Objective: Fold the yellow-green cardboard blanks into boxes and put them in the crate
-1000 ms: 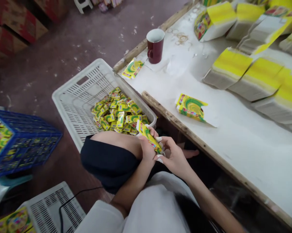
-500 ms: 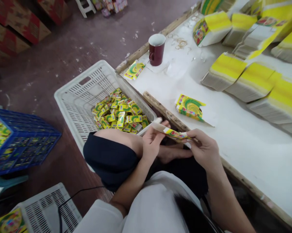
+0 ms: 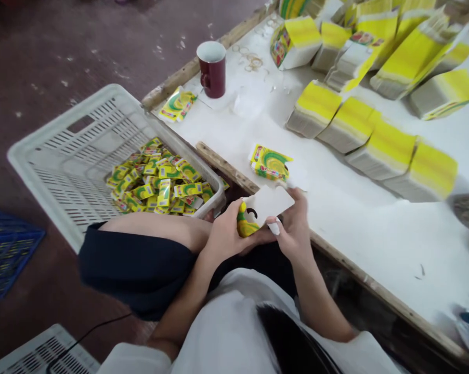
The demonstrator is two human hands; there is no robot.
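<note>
A small carton (image 3: 269, 201) with its white inner side showing is held above my lap, near the table's edge. My left hand (image 3: 229, 228) grips its left end, where a yellow and green part shows by the thumb. On the other side my right hand (image 3: 295, 223) holds the carton, the thumb bent over its lower edge and something white at the thumb tip. A flat yellow-green carton (image 3: 271, 162) lies on the white table (image 3: 359, 228) just beyond my hands. Another flat carton (image 3: 177, 105) rests near the table's left corner.
A white crate (image 3: 68, 208) with many small yellow cartons stands at the left, beside my knee. A maroon mug (image 3: 212, 72) is on the table. Stacks of yellow cartons (image 3: 353, 122) fill its far right. A blue crate (image 3: 8, 249) sits at far left.
The carton between my hands, seen edge-on and narrow before, is now turned with its white inside facing up. The view has shifted right, bringing more of the table into sight.
</note>
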